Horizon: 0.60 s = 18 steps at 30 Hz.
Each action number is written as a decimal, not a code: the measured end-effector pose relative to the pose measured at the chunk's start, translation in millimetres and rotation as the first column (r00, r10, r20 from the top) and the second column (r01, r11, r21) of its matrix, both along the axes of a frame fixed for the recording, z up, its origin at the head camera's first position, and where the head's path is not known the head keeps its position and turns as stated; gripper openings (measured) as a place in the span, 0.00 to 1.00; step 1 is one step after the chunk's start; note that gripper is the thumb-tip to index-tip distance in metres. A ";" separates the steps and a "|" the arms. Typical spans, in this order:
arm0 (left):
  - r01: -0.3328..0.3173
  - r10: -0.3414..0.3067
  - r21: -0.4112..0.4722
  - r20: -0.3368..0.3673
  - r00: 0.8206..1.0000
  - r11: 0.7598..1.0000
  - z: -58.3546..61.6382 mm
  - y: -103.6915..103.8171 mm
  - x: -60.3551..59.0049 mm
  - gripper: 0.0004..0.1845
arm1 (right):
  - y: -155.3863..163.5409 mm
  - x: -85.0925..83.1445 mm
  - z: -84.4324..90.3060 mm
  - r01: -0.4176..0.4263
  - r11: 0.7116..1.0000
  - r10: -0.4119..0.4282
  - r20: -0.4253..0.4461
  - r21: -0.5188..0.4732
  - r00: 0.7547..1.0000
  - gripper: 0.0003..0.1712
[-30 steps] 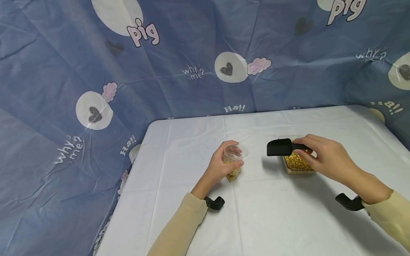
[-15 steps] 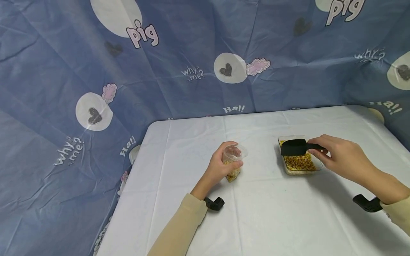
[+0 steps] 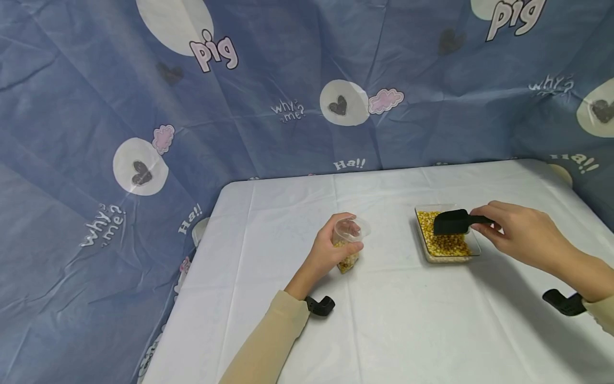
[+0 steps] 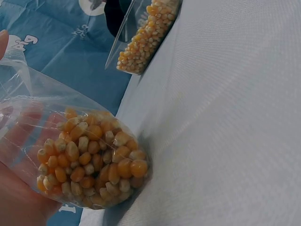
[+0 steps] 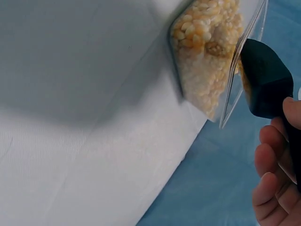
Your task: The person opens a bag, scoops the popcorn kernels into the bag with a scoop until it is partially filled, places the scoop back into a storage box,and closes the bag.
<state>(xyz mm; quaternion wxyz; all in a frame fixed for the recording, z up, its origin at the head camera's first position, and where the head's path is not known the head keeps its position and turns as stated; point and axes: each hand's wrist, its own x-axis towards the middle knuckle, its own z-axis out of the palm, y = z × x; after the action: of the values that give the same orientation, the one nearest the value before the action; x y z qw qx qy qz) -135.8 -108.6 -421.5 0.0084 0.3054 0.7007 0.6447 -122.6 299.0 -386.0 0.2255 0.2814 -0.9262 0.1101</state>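
Observation:
A clear plastic bag (image 4: 61, 89) stands on the cloth with corn kernels (image 4: 94, 160) filling its bottom. My left hand (image 3: 322, 252) grips it around the side, just below its round open mouth. In my right hand (image 3: 530, 234) is a black scoop (image 3: 450, 222), its handle pinched between thumb and fingers. The scoop's blade is over a clear rectangular container (image 3: 448, 260) of corn kernels. From the right wrist, the blade shows beside the container's rim (image 5: 228, 106), above the kernels. The inside of the scoop is hidden.
A white cloth (image 3: 288, 213) covers the table. Behind it hangs a blue printed curtain (image 3: 268, 144), which also comes down along the left side. The container stands to the right of the bag, with a stretch of cloth between them.
My right hand has moved to the right with the scoop, from the container's left side to over its kernels. The left hand and the bag have stayed put.

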 end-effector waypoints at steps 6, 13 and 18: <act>0.003 -0.003 0.009 0.004 1.000 1.000 -1.4 -0.1 0.0 0.29 | 4.6 -6.4 3.3 -0.031 0.999 0.032 -0.026 0.040 0.999 0.18; 0.015 -0.015 0.009 0.001 1.000 1.000 -1.2 -1.0 -0.6 0.30 | 5.1 -11.1 12.9 -0.068 0.994 0.069 -0.015 0.089 0.997 0.20; 0.015 -0.015 0.007 0.001 1.000 1.000 -1.4 -0.9 -1.0 0.29 | 1.7 -15.8 17.8 -0.092 0.985 0.092 0.008 0.147 0.996 0.19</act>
<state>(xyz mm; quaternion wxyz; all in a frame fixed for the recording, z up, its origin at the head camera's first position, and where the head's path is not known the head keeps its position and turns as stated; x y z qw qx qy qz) -136.8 -109.5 -422.9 0.0124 0.3105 0.6961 0.6472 -138.4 300.7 -368.2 0.1982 0.3399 -0.9179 0.0517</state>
